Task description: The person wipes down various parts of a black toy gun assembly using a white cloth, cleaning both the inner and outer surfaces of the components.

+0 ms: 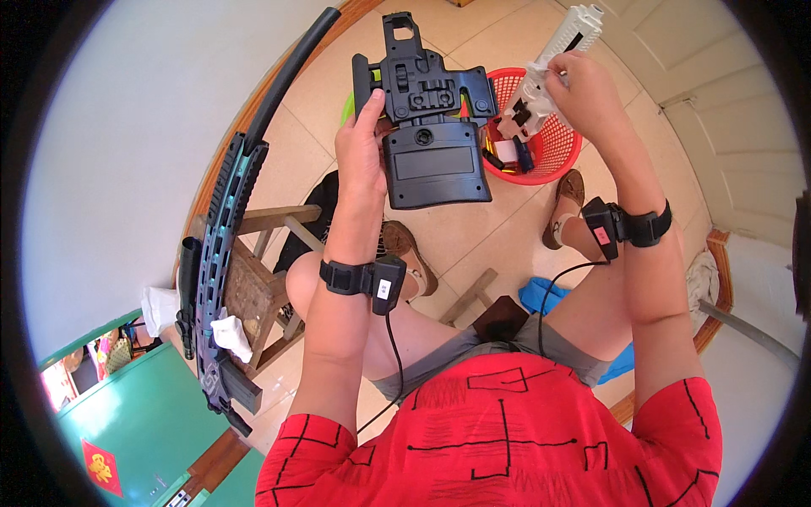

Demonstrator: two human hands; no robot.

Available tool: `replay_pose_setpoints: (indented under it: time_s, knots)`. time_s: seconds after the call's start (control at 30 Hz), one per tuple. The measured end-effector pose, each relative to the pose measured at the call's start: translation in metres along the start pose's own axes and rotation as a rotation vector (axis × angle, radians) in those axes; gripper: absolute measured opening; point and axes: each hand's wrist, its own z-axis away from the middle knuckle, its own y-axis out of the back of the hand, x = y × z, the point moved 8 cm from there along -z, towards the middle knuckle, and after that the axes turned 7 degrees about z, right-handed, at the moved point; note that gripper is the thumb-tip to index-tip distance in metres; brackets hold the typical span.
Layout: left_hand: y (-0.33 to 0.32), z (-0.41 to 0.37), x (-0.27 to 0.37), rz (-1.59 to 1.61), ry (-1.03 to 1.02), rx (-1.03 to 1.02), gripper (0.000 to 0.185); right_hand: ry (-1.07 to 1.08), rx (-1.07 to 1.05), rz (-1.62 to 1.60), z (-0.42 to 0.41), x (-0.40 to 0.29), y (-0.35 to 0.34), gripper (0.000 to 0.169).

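Observation:
My left hand (362,149) grips the left edge of a black plastic toy-gun stock (434,166), thumb on top, and holds it above the floor. The stock has screw holes and a broad butt plate towards me. To the right, my right hand (584,95) pinches a crumpled white cloth or tissue (540,85) against a white toy-gun body (570,38). That white body stands tilted, its lower end over the red plastic basket (550,174). The hand and cloth hide part of it, so I cannot tell whether the fingers also hold the body.
Small dark and coloured parts (521,154) lie in the basket. A light-green container (348,109) shows behind the stock. At left, a long toy rifle (218,247) leans by a wooden stool (250,304) bearing a white cloth (231,337). A door (741,114) stands at right.

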Motion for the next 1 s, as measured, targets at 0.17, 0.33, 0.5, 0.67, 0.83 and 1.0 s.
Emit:
replay_pose_setpoints:
  time_s: [0.17,0.33,0.5,0.67,0.83,1.0]
  knots:
    - [0.004,-0.005,-0.004,0.118,-0.034,0.002,0.030,-0.207,-0.046,-0.581,0.010,-0.007,-0.011,0.021]
    - [-0.002,-0.002,-0.004,0.175,-0.047,0.020,0.029,-0.227,-0.118,-0.857,0.022,-0.031,-0.031,0.020]
    - [-0.007,0.000,-0.004,0.120,-0.100,-0.019,0.028,0.012,0.187,-0.482,0.028,-0.054,-0.022,0.017]
    - [-0.003,0.001,-0.004,0.199,-0.103,0.007,0.031,-0.003,0.148,-0.446,0.019,-0.051,-0.017,0.017]
    - [-0.007,0.002,-0.008,0.272,0.044,0.034,0.033,-0.012,0.073,-0.368,0.007,-0.009,-0.032,0.020]
    - [-0.007,0.001,-0.003,0.287,-0.050,0.013,0.034,-0.398,-0.479,-1.388,0.025,-0.028,-0.074,0.021]
